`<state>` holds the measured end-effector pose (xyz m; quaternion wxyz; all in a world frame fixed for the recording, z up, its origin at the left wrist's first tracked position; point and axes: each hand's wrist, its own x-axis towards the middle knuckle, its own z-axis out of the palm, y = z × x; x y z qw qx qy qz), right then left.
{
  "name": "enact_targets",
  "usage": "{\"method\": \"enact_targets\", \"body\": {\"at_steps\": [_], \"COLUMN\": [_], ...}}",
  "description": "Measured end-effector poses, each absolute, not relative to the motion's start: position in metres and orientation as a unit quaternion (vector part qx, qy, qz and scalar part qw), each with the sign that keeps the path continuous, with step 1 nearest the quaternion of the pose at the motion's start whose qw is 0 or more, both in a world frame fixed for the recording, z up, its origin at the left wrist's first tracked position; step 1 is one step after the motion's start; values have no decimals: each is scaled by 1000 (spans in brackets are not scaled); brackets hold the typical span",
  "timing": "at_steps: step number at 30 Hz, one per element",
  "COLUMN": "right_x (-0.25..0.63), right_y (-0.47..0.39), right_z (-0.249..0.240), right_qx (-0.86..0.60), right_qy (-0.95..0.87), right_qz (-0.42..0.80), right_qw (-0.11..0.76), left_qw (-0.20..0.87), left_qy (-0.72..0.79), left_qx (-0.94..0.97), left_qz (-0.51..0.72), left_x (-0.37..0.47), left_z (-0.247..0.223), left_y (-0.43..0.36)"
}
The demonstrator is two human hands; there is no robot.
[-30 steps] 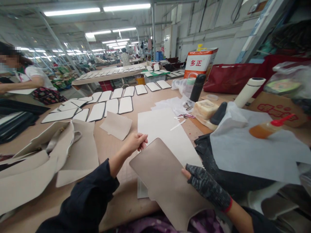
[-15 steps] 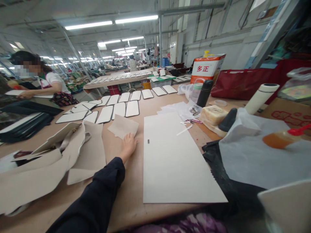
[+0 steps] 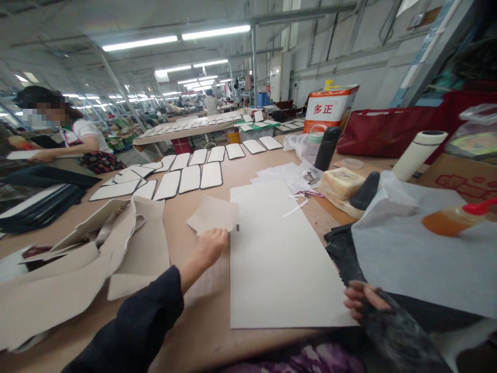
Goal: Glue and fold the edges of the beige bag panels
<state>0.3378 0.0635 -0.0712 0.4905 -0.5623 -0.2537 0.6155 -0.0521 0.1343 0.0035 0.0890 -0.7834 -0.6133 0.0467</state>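
Note:
My left hand [image 3: 212,246] is closed on the near edge of a small beige sheet piece [image 3: 212,212] with an uneven outline. Its right end is raised over the left edge of a large pale rectangular sheet [image 3: 287,259], close to a tiny dark rectangle [image 3: 238,228] on that sheet. At the big sheet's near right corner is my right hand [image 3: 363,301], dark-sleeved, its fingers curled in. What lies between these fingers, if anything, is hidden.
Large beige offcuts [image 3: 101,259] lie left. Behind them are dark-edged white panels [image 3: 190,177] in rows. On the right stand a black bottle [image 3: 326,149], a cream flask [image 3: 417,155] and an orange squeeze bottle [image 3: 446,221]. A co-worker [image 3: 81,132] handles a panel at left.
My left hand has lifted the small beige piece and carried it right, to the big sheet's edge. My right hand has come into view at the lower right; a blurred pale panel there has shifted.

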Motion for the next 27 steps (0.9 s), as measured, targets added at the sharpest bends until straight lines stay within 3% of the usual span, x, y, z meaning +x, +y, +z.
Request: {"method": "enact_targets", "body": {"at_steps": [4,8,10,14,20,22,27], "right_x": [282,246,235,213,169,159,179], "right_y": [89,111,121,146,173,167,125], "right_z": [-48,-41,-42,-37,-24,-17,15], "right_qx": [-506,-495,-466,-439,-416,-403,-348], "right_qy": [-289,-399,-489,-630,-712,-731,-753], "right_qz": [713,717,690,570,499,484,427], "right_qw": [389,285,260,294,265,263,360], "left_qw": [66,-58,-91,-121,-204,-171,48], "left_qy": [-407,-296,-337,-489,-602,-619,-603], "left_qx": [-910,-953,-934,-836,-703,-674,-666], "left_qz": [28,-14,-76,-219,-319,-365,-437], "left_x": [10,42,42,29,11,4,-11], "left_z": [9,0,-10,-27,-39,-32,11], "left_y": [45,9,15,37,51,53,45]}}
